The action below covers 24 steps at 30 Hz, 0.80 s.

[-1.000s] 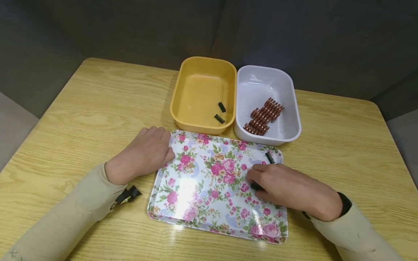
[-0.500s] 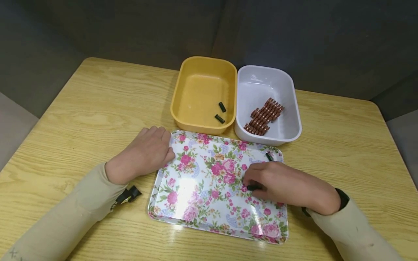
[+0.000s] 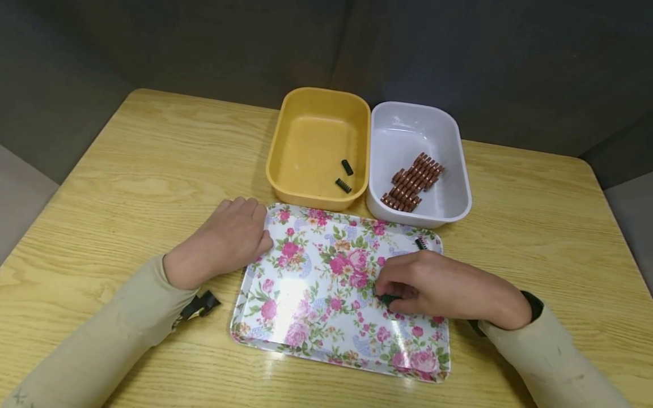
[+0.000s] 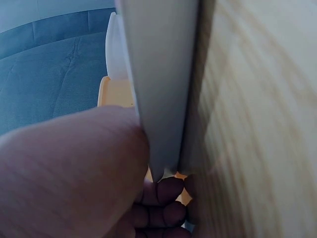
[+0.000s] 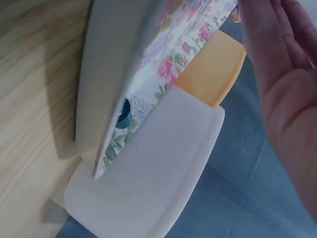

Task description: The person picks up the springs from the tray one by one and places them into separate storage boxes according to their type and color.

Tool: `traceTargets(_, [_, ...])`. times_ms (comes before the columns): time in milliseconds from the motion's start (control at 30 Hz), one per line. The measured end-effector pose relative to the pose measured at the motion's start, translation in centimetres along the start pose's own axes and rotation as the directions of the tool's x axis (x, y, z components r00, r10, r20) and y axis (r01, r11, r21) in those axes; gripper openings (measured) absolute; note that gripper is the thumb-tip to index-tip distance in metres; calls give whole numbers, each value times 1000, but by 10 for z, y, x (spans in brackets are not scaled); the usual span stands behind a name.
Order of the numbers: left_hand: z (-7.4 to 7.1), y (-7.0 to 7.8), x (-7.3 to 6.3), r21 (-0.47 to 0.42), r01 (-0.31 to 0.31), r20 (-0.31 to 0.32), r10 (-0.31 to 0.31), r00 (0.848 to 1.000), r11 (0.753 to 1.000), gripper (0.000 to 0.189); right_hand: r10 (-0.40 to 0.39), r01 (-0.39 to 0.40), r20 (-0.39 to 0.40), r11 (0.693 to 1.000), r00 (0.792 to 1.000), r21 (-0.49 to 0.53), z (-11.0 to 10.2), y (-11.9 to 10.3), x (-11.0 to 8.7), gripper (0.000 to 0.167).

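Observation:
At the left rim of a floral tray [image 3: 357,334], my left hand [image 3: 224,241] holds on. The left wrist view shows the tray's side [image 4: 161,79] between thumb and curled fingers [image 4: 168,191]. Over the tray's right half, my right hand [image 3: 433,283] pinches a small dark green spring [image 3: 389,299] between thumb and fingers, low over the surface; whether the spring touches it I cannot tell. Behind that hand, in the far right corner, lies another dark green spring [image 3: 420,243], which also shows in the right wrist view as a dark coil [image 5: 125,115].
Beyond the tray, a yellow bin [image 3: 296,195] holds two dark green springs [image 3: 343,185]. Right beside it stands a white bin [image 3: 461,181] with several copper-brown springs [image 3: 413,184] stacked together. The wooden table [image 3: 153,153] extends around them, with a dark partition [image 3: 306,45] behind.
My right hand has slid slightly left over the tray with the green spring, which now shows more clearly between the fingers. The left hand and bins have stayed put.

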<state>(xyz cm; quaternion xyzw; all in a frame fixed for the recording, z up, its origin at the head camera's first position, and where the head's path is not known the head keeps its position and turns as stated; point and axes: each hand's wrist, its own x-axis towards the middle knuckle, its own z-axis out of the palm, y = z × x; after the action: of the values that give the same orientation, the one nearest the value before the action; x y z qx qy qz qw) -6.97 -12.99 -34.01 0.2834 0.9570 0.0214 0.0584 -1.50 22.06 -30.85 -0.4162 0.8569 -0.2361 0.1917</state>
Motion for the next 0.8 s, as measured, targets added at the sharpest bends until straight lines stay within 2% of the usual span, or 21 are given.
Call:
traceTargets(400, [0, 0, -1, 23, -14, -25, 15, 1000, 1000, 21, -74, 75, -50, 997, 996, 18, 1, 1, 5, 18])
traceTargets(800, [-2, 1, 0, 32, -12, -1, 12, 1000, 999, 22, -123, 124, -133, 992, 983, -2, 1, -1, 7, 21])
